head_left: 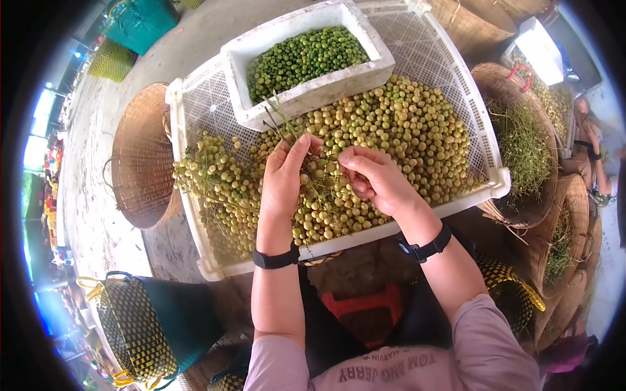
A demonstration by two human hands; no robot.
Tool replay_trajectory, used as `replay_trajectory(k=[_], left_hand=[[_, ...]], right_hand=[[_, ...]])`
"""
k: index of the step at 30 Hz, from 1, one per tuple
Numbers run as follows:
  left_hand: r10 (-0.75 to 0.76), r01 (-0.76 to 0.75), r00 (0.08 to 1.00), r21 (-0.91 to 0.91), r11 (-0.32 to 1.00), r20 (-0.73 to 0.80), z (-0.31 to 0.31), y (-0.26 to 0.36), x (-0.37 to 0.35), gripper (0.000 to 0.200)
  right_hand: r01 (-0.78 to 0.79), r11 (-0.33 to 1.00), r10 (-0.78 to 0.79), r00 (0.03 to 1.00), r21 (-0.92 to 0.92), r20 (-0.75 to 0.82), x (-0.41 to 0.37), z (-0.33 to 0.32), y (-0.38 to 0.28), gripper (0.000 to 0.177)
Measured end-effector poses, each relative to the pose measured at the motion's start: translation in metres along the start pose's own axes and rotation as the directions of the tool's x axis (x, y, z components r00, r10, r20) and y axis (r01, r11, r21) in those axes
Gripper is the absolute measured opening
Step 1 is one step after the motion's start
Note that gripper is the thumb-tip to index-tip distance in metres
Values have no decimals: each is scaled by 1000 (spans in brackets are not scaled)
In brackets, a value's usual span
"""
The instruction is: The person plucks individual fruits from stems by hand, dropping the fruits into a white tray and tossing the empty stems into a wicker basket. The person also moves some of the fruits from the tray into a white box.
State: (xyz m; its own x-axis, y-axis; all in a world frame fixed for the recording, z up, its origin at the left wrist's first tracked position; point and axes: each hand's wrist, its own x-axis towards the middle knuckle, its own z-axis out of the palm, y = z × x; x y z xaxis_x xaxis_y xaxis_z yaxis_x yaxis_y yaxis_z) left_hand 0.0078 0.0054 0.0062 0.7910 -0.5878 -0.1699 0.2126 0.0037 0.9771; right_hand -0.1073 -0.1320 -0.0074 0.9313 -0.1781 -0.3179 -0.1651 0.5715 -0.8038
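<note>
My left hand [285,171] is closed around a small bunch of thin green and brown stems [279,117], whose ends stick up past the thumb. Just to its right, my right hand [380,177] has its thumb and fingers pinched together; whatever is between them is too small to make out. Both hands are over a heap of small round yellow-green fruits [407,124] in a white perforated plastic tray [450,62]. On the left side of the heap, some fruits [208,153] are still on their stalks.
A white foam box [313,88] of small green fruits sits on the tray's far side. Wicker baskets [140,156] stand left and right, the right one holding stripped stems [518,143]. A checkered woven basket [134,326] is at lower left. Another person's arm [593,133] shows far right.
</note>
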Motion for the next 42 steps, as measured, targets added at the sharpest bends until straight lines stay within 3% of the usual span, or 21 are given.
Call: replay_trajectory(k=[3,5,6,9,11,12,14,16,18,20,22,27,30,32,34,37,39,42], left_hand=[[47,-47,999,3,999,20,3,0,-1,28],[33,-33,999,-14,999,-22,1,0,0,28],[22,-24,998,-30,999,-63,0,0,2,28],[56,-56,994,-3,998,-93,-6,-3,6,28],[28,-32,995,-44,999,-100,-8,-2,4,29],[27,-32,994,-46,998,-106,-8,-2,4,29],[64,-56,982,51,997,-177,-8,-2,6,29],[152,-138,969,83,987,-194,-9,-5,9,29],[36,-63,986,-167,984,-164,-8,-4,8,29],[4,-29,991,-187,982,-137,-10,-2,7,27],[-30,7,994,-205,979,-106,-8,-1,5,25],[19,-27,999,-149,988,-50,2,-6,5,26],[63,-65,998,-107,992,-27,2,-9,6,26],[-7,-4,999,-217,976,-46,-4,-8,7,26],[-6,-6,998,-192,981,-61,-4,-5,6,27],[-34,12,995,-224,975,-94,-1,-2,4,25],[-10,-17,994,-237,971,-112,-7,1,6,23],[-18,-39,985,-320,947,-173,-13,-2,10,22]], right_hand=[[-102,982,120,987,156,-107,-1,4,-1,13],[-175,961,168,984,212,51,0,-1,2,20],[-177,961,170,984,212,51,-1,-1,2,20],[-145,974,131,988,174,85,-2,1,4,24],[34,999,-35,999,41,37,1,-1,9,24],[30,999,-31,999,39,42,1,0,9,24],[235,964,-234,972,126,-19,1,2,8,23],[236,950,-237,971,205,-22,-1,1,3,20],[172,935,-163,985,311,-55,-1,-2,0,17],[143,949,-129,989,281,-70,-1,-2,1,14],[62,998,-63,995,-13,-74,2,-2,9,11],[27,996,-27,1000,-80,4,2,8,10,27],[111,988,-113,994,-106,-10,5,9,15,21],[91,992,-93,995,-85,-25,1,11,9,19],[72,995,-75,997,-63,-37,0,12,4,18],[84,981,-98,993,-177,-70,1,7,2,18],[82,991,-99,983,-109,-157,4,0,0,20],[141,975,-116,982,170,-150,8,-10,-1,26]])
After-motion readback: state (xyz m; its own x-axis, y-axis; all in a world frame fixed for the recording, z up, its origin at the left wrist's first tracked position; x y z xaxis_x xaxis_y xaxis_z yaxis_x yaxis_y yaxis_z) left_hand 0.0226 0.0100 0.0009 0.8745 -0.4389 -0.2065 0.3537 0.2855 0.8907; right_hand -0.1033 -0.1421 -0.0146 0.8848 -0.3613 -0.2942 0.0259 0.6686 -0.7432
